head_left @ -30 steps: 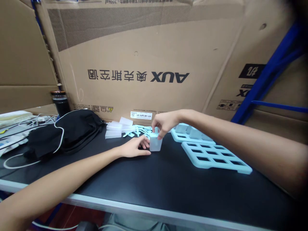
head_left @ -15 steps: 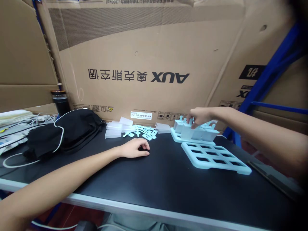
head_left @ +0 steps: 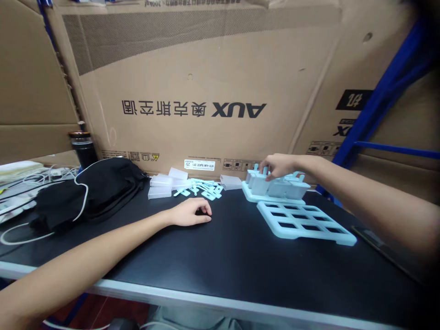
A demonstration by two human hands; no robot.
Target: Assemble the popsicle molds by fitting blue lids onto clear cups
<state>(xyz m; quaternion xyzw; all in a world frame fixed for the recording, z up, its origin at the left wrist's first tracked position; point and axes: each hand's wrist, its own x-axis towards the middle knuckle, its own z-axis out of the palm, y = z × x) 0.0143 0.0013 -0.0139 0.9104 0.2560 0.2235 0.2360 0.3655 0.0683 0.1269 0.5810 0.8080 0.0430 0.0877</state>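
At the back right, my right hand (head_left: 279, 166) pinches the pale blue stick handle (head_left: 265, 170) of a translucent popsicle mold (head_left: 258, 184). This mold stands upright among several others, such as the popsicle mold (head_left: 296, 190) to its right, in a light blue holder tray (head_left: 252, 198). My fingers partly cover the molds behind. My left hand (head_left: 188, 212) rests on the black table, loosely curled, thumb and fingers apart, nothing in it. Beyond it lie a pile of blue popsicle sticks (head_left: 202, 187) and several loose clear molds (head_left: 161, 187).
A blue frame with rectangular openings (head_left: 305, 222) lies before the holder tray. One clear mold (head_left: 231, 182) lies left of the tray. A black bag (head_left: 110, 188), a dark bottle (head_left: 84, 151) and cables are at left. A large cardboard box (head_left: 206, 68) backs the table.
My right hand and the pinched mold have shifted slightly left along the row in the tray. My left hand stays in place. The camera view has moved a little.
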